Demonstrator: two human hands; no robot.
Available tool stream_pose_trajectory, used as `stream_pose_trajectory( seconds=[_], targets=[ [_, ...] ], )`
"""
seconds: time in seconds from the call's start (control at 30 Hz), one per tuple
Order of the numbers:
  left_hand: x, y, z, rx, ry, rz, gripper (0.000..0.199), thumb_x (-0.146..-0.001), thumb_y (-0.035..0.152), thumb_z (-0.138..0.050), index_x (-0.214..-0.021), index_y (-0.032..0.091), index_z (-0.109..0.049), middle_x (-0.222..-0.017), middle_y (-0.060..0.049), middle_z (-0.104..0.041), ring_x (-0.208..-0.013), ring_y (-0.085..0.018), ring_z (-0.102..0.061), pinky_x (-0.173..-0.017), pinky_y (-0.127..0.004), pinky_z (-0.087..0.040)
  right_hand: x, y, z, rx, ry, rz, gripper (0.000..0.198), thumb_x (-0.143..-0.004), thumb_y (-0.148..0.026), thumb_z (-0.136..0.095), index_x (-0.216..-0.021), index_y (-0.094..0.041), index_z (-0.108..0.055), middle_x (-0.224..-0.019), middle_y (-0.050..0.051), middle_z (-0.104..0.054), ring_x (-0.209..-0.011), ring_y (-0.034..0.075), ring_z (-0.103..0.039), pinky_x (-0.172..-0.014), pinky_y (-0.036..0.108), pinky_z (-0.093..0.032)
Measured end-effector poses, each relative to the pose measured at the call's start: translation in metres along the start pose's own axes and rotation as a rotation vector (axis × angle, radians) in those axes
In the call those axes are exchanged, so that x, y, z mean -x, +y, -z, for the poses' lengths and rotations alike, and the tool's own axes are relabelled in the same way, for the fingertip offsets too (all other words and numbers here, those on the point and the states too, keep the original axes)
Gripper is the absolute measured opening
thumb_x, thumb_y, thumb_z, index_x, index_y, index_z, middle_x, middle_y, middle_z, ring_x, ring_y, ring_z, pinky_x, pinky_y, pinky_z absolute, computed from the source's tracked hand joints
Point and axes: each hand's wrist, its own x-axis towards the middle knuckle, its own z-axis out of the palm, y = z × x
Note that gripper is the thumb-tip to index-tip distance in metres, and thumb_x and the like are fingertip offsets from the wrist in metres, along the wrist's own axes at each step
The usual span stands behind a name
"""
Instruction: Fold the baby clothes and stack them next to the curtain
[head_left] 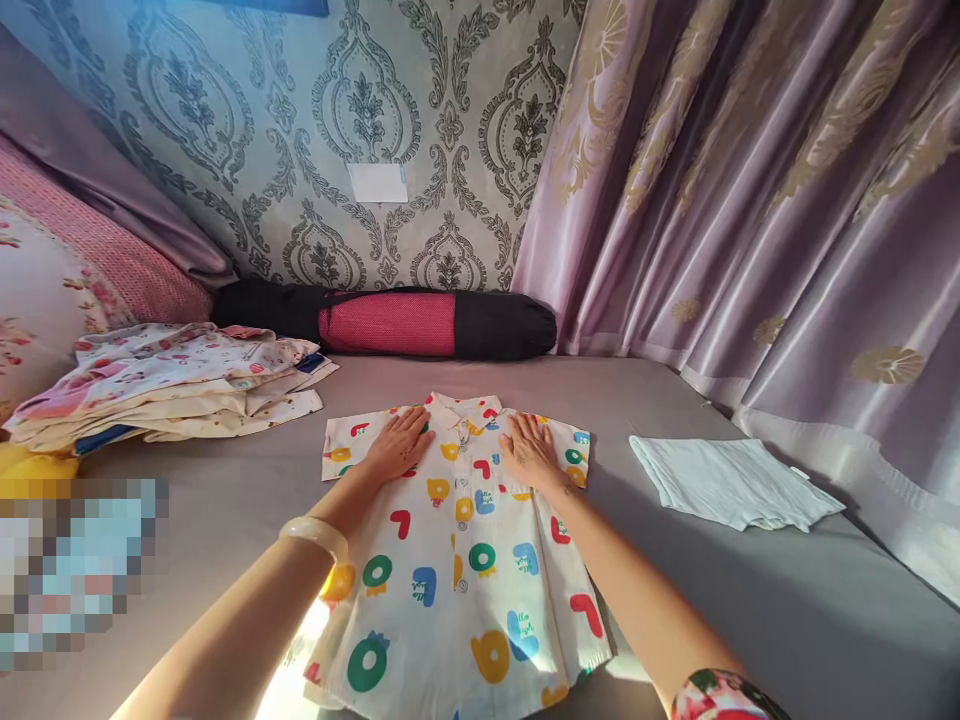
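A small white short-sleeved shirt (442,540) with colourful letter prints lies spread out, front up, its collar at the far end and its buttons done up. My left hand (400,443) rests flat on the shirt near the left shoulder, fingers stretched out. On the other side of the collar, my right hand (527,450) lies flat near the right shoulder, its fingers extended too. Neither hand grips the cloth. A pale bangle sits on my left wrist.
The shirt lies on a grey sheet (622,400). At left is a stack of folded printed clothes (187,380); at right, a folded pale garment (735,482). A black and red rolled bag (386,322) lies along the wall. Purple curtains (675,180) hang at right.
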Motion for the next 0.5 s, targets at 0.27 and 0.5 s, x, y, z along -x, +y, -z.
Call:
stream_pose_trajectory(
  seconds=[0.27,0.5],
  targets=[
    [0.007,-0.005,-0.008,-0.016,0.011,0.025,0.057,-0.099,0.044,-0.025,-0.143,0.012,-0.041,-0.154,-0.017,-0.036,-0.145,-0.027,-0.028,-0.118,-0.047,-0.020,-0.001,0.009,0.002,-0.018,-0.004,-0.039,0.058,-0.101,-0.041,-0.020,-0.151,-0.013,-0.031,-0.160,0.013,-0.023,-0.148,0.025,-0.016,-0.119,0.048,-0.012],
    [0.082,0.007,0.012,-0.082,0.037,0.095,0.054,-0.096,0.049,-0.030,-0.136,0.018,-0.046,-0.148,-0.017,-0.041,-0.138,-0.032,-0.036,-0.112,-0.049,-0.029,0.052,0.013,0.008,-0.090,-0.071,0.189,0.060,-0.100,-0.044,-0.023,-0.153,-0.015,-0.027,-0.161,0.012,-0.018,-0.149,0.024,-0.010,-0.120,0.046,-0.010]
  ],
)
